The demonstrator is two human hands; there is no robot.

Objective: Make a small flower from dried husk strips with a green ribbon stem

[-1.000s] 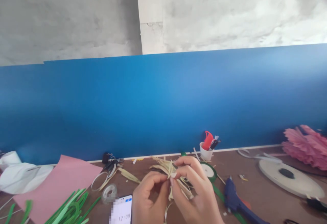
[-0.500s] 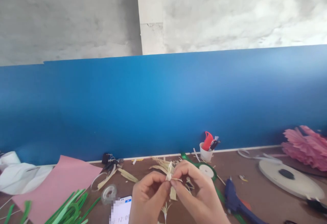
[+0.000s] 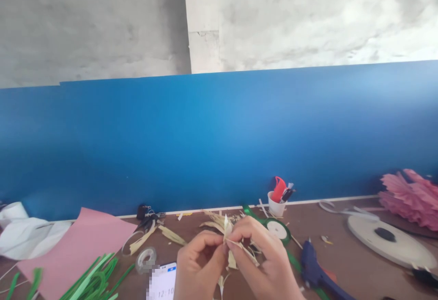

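We see two bare hands held low and close together over a brown tabletop (image 3: 362, 277). The left hand (image 3: 201, 261) has a narrow grip, thumb and forefinger pinched on the base of a pale cream, pointed, leaf-like piece (image 3: 226, 227), which stands up between the fingertips. The right hand (image 3: 265, 256) meets it from the other side, its grip just as narrow, thumb and forefinger closed at the same base; a thin, pale strip (image 3: 251, 256) trails away beside that thumb (we cannot tell whether it is joined to the piece).

Just beyond the fingers we find a loose heap of dry, straw-coloured strips (image 3: 214, 222). Near the right hand lies a round spool of green ribbon with a white centre (image 3: 276, 229), and behind it stands a small white cup (image 3: 276, 207) holding a red-handled item and some pens. Farther to the right we see a dark blue glue gun (image 3: 312, 265) and a flat, off-white oval object with a black centre (image 3: 371, 240).

Beside the left hand is a phone with a lit screen (image 3: 166, 281), near a clear roll of tape (image 3: 141, 261). Past these we note bright green fuzzy stems (image 3: 94, 279) and a pink sheet of paper (image 3: 73, 245).
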